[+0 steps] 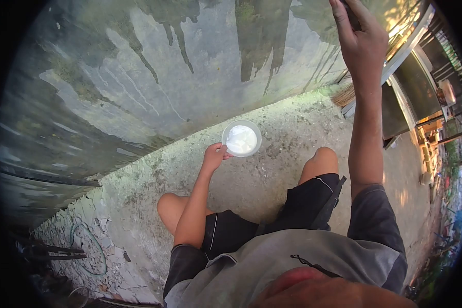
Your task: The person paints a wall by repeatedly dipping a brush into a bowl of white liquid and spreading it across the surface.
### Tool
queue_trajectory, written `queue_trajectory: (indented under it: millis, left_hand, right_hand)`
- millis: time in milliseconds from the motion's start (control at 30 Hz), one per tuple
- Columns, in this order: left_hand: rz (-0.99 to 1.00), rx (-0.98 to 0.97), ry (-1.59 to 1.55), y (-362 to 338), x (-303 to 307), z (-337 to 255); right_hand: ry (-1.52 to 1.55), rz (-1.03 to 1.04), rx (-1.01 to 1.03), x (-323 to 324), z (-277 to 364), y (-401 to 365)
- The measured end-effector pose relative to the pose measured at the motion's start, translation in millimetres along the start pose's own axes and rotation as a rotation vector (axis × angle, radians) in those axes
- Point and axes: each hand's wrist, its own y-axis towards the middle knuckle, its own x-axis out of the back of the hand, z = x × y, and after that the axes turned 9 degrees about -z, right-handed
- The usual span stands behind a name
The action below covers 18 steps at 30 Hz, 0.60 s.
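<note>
Head view: left hand (pixel 214 155) grips a bowl (pixel 225 131) of white liquid, right hand (pixel 362 38) clenches a dark handle (pixel 352 18) high on the wall (pixel 138 77), whose streaky surface suggests much remains.

Round shallow bowl (pixel 241 138), pale rim, is sitting just left of frame centre, opening facing up and holding a white, glossy content. The left hand (pixel 214 155) is pinching it at its lower-left rim. A dark object (pixel 352 17) is showing at the top edge, right of centre, gripped in the right hand (pixel 362 38) and mostly hidden, so its kind is unclear.
</note>
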Motion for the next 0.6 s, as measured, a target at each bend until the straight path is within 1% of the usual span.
queue_trajectory:
  millis: [33, 100, 167, 233, 300, 367, 433, 467, 533, 567, 600]
  left_hand:
    - [0.010, 0.001, 0.005, 0.0, 0.0, -0.1]
    - [0.021, 0.004, 0.012, -1.0, 0.3, -0.3]
    - [0.013, 0.000, 0.009, -2.8, 1.9, -1.9]
    - [0.000, -0.006, 0.013, -3.8, 4.5, -4.7]
    - [-0.023, -0.004, 0.015, -6.6, 9.4, -3.5]
    - [-0.035, -0.005, 0.015, -7.3, 14.9, -2.6]
    - [-0.046, -0.014, 0.009, -10.9, 18.5, -4.7]
    - [-0.046, -0.027, 0.000, -11.7, 18.4, -5.8]
    - [-0.044, -0.005, -0.006, -12.0, 19.1, -5.8]
    - [-0.046, 0.016, -0.013, -12.4, 19.2, -5.9]
    - [-0.047, 0.018, -0.014, -13.4, 18.1, -7.6]
  right_hand:
    - [-0.001, 0.000, -0.003, -9.6, -3.3, -3.3]
    - [-0.136, -0.035, 0.289, -27.0, -12.7, -14.4]
    - [-0.138, -0.043, 0.210, -57.5, -56.8, -59.6]
    - [-0.265, 0.096, 0.063, -71.1, -66.6, -118.2]
    - [-0.293, 0.206, -0.022, -76.0, -88.1, -187.7]
    - [-0.354, 0.347, -0.111, -66.7, -99.2, -258.5]
    - [-0.435, 0.590, -0.223, -50.7, -104.5, -313.7]
    - [-0.433, 0.591, -0.224, -45.5, -107.5, -332.2]
    - [-0.475, 0.884, -0.307, -34.5, -113.7, -356.8]
    - [-0.477, 0.885, -0.307, -34.5, -121.0, -361.3]
    - [-0.437, 0.946, -0.275, -38.0, -129.4, -361.6]
